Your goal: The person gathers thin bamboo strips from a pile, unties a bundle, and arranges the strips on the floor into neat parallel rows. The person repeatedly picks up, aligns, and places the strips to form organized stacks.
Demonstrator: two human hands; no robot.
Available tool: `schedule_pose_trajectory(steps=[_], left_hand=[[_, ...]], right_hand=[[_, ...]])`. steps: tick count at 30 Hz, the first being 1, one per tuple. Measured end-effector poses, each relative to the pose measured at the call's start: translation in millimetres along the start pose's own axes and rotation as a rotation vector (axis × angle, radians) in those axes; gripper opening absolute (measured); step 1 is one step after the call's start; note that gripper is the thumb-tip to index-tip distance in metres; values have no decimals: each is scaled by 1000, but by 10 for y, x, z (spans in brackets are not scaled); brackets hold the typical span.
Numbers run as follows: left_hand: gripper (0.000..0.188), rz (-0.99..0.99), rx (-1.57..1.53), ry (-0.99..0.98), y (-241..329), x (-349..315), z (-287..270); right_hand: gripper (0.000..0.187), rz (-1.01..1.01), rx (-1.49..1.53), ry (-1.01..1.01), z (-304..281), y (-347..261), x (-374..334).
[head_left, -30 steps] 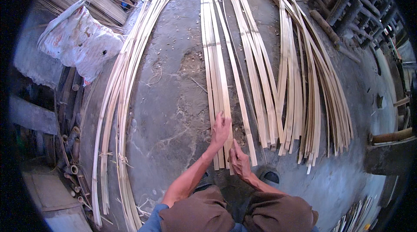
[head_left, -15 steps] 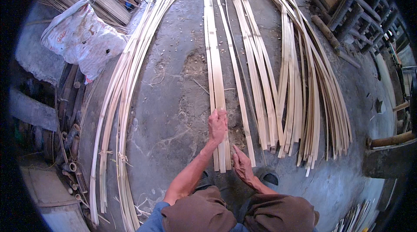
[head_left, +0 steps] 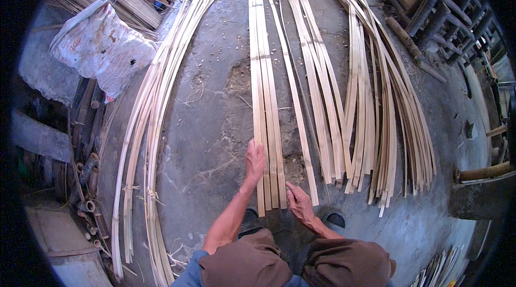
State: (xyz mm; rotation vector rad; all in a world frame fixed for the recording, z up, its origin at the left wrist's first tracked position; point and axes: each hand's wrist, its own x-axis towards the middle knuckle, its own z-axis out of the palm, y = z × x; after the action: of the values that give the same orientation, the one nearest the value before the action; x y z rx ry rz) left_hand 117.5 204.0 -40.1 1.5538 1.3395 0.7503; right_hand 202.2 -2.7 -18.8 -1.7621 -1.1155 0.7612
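Note:
Several long pale bamboo strips (head_left: 268, 125) lie side by side on the floor in front of me, running away from my feet. My left hand (head_left: 255, 160) is closed at the left edge of this group, gripping the outermost strip near its close end. By the right edge, close to the strips' ends, is my right hand (head_left: 301, 203), its fingers curled and one fingertip near the rightmost strip. Whatever it may hold is hidden. A single bamboo strip (head_left: 301, 136) lies a little to the right, apart from the group.
More bamboo strips (head_left: 322, 88) lie to the right, beside a thick fanned pile (head_left: 398, 125). On the left is a tied bundle (head_left: 145, 125) near a white sack (head_left: 105, 45). Bamboo poles (head_left: 88, 206) line the left side; a bamboo frame (head_left: 443, 12) stands far right.
My left hand has moved left and slightly toward me, with a strip now at the group's left edge. The strips lie more evenly spread. My right hand has barely moved.

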Motion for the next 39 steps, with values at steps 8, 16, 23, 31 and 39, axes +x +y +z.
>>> schedule_pose_trajectory(steps=[8, 16, 23, 31, 39], left_hand=[[51, 155, 403, -8, -352, 65, -27], [53, 114, 527, -38, -318, 89, 24], [53, 67, 521, 34, -73, -20, -40], [50, 360, 546, 118, 100, -128, 13], [44, 533, 438, -157, 487, -484, 420]], right_hand=[[27, -145, 11, 73, -130, -152, 124], [28, -114, -292, 270, -676, -232, 507], [32, 58, -609, 294, -1115, 305, 788], [32, -25, -926, 235, -994, 489, 901], [29, 45, -788, 182, -1033, 514, 897]])
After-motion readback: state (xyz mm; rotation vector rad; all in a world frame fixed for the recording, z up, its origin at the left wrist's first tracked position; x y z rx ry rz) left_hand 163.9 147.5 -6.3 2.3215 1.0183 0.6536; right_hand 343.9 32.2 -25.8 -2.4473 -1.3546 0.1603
